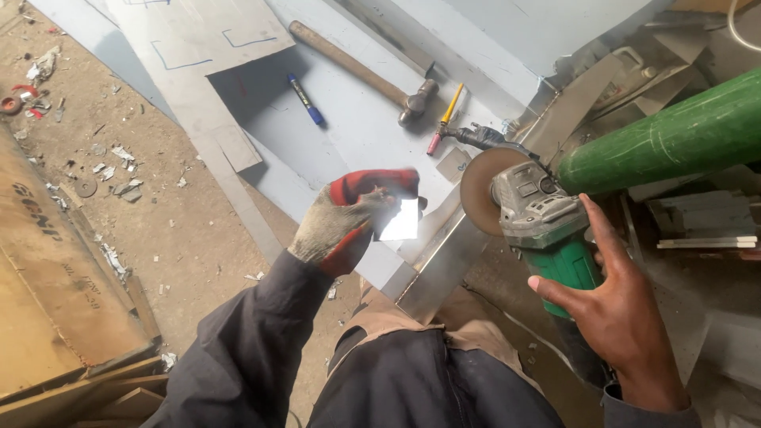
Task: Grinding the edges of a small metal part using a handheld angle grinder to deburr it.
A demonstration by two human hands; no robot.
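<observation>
My left hand [345, 222], in a worn grey glove with red fingertips, has its grip closed on a small shiny metal plate [399, 222], pinched by one edge and held up above the sheet metal [349, 119] that covers the floor. The plate catches the light strongly, so its exact outline is hard to read. My right hand [614, 305] is bare and lies against the green body of an angle grinder [547, 226]; the thumb and forefinger are spread wide and the palm rests on the body, so the grip is not wrapped around it. The grinder's brown disc [482, 190] faces the plate, just beside it; I cannot tell whether they touch. Further out on the sheet metal lie a wooden-handled hammer [361, 71], a blue marker [305, 100], and a screwdriver [444, 120] with a yellow shaft and red handle, near the hammer head. A thick green cylinder [674, 139] crosses the upper right. Bare dirt floor [158, 222] with scattered scraps lies to the left.
</observation>
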